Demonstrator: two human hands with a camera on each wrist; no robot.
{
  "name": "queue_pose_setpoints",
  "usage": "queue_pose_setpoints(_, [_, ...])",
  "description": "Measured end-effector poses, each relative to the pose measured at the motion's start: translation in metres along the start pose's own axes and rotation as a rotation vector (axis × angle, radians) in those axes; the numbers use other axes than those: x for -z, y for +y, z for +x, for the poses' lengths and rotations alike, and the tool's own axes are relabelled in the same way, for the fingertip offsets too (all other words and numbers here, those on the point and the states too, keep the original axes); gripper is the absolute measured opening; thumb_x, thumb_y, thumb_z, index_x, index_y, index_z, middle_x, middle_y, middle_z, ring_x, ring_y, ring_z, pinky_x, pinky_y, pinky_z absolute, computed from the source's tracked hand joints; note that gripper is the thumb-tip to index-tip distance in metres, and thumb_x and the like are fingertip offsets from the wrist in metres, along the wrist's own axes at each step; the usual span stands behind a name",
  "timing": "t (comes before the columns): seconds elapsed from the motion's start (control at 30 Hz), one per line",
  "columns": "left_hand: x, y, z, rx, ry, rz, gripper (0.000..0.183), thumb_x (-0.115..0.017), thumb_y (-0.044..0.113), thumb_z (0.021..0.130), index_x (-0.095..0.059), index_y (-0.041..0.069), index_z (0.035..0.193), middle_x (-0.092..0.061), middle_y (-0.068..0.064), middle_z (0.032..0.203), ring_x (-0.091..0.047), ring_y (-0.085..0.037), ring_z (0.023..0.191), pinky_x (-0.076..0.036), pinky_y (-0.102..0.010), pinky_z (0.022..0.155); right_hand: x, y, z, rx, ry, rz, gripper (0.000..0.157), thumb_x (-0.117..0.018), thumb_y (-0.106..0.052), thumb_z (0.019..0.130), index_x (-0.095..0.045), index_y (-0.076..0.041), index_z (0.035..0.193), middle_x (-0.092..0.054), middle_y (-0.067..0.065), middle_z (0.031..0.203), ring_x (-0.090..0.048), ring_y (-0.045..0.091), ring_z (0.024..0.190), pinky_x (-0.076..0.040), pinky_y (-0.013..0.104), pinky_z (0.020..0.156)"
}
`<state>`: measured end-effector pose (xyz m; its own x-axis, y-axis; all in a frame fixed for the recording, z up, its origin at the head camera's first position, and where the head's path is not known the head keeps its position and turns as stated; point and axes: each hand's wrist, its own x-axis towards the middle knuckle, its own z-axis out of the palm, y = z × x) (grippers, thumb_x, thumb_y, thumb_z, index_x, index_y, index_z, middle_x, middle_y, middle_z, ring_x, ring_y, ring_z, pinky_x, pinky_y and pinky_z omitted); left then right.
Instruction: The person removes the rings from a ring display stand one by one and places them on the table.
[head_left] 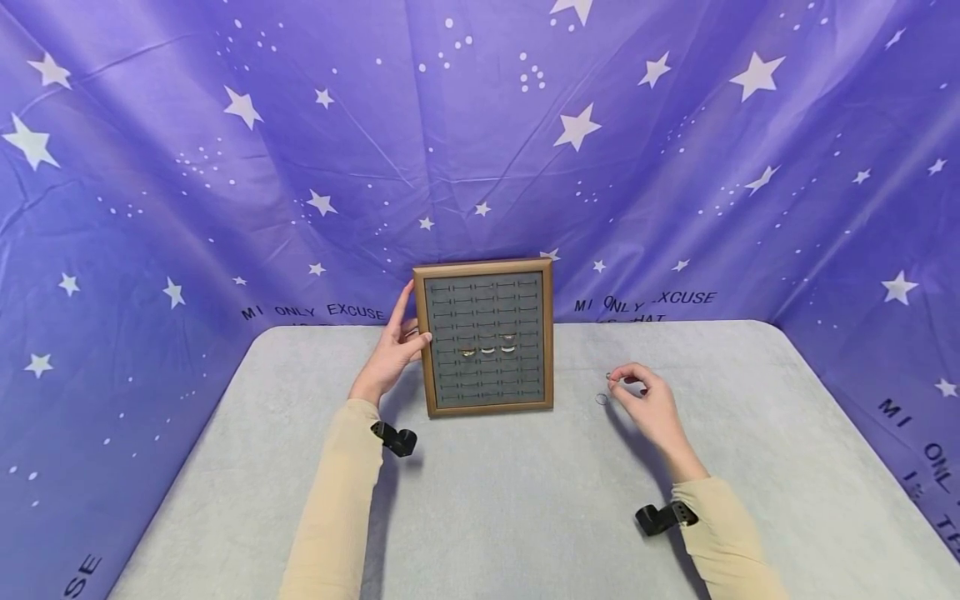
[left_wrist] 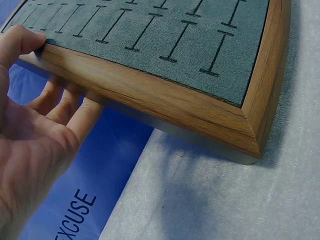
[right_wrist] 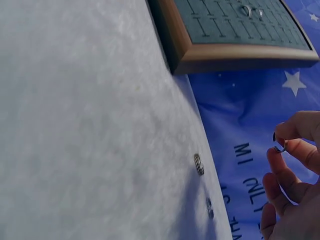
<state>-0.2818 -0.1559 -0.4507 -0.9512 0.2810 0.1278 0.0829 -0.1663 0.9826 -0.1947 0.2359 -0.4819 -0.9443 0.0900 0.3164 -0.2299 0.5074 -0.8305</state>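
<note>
A wooden-framed ring display board (head_left: 486,410) with a grey-green slotted panel stands tilted up on the table. My left hand (head_left: 386,360) holds its left edge, thumb on the front of the frame and fingers behind, as the left wrist view also shows. Several rings (head_left: 487,351) sit in slots around the panel's middle. To the right of the board, my right hand (head_left: 654,410) pinches a small ring (right_wrist: 282,147) between thumb and fingertips, above the table. Below those fingers a dark patterned ring (right_wrist: 199,164) lies on the table, with another small ring (right_wrist: 209,208) near it.
The table (head_left: 525,508) has a pale grey cover. A purple curtain (head_left: 480,125) with white stars and black lettering hangs behind it and along both sides. Black wrist cameras (head_left: 666,518) are strapped over both beige sleeves (head_left: 333,508).
</note>
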Motion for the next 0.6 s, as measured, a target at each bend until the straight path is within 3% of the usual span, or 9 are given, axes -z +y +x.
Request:
queue_pose_setpoints(0.17, [-0.003, 0.008, -0.003, 0.018, -0.013, 0.001, 0.091, -0.049, -0.011, 0.093, -0.011, 0.044, 0.154, -0.043, -0.027, 0.139, -0.057, -0.023, 0.108, -0.054, -0.036, 0.086, 0.005, 0.008, -0.003, -0.012, 0.002, -0.037, 0.007, -0.065, -0.004, 0.087, -0.067, 0.001, 0.092, -0.065, 0.018, 0.102, -0.054, 0.027, 0.096, -0.044, 0.035, 0.08])
queue_pose_setpoints(0.37, [-0.008, 0.019, -0.009, 0.019, -0.023, -0.006, 0.09, -0.05, -0.011, 0.093, -0.01, 0.042, 0.155, -0.042, -0.029, 0.139, -0.057, -0.022, 0.108, -0.053, -0.037, 0.087, 0.012, 0.018, -0.005, -0.019, 0.0, -0.083, 0.006, -0.066, -0.002, 0.086, -0.067, 0.002, 0.091, -0.066, 0.018, 0.1, -0.055, 0.026, 0.094, -0.044, 0.016, 0.078])
queue_pose_setpoints(0.6, [-0.001, 0.001, -0.001, -0.009, -0.01, 0.017, 0.09, -0.051, -0.01, 0.094, -0.015, 0.051, 0.151, -0.045, -0.026, 0.136, -0.056, -0.025, 0.109, -0.053, -0.038, 0.086, 0.022, 0.027, -0.004, -0.007, 0.012, -0.13, 0.006, -0.068, -0.003, 0.085, -0.068, 0.001, 0.09, -0.067, 0.018, 0.095, -0.059, 0.025, 0.089, -0.045, 0.024, 0.078])
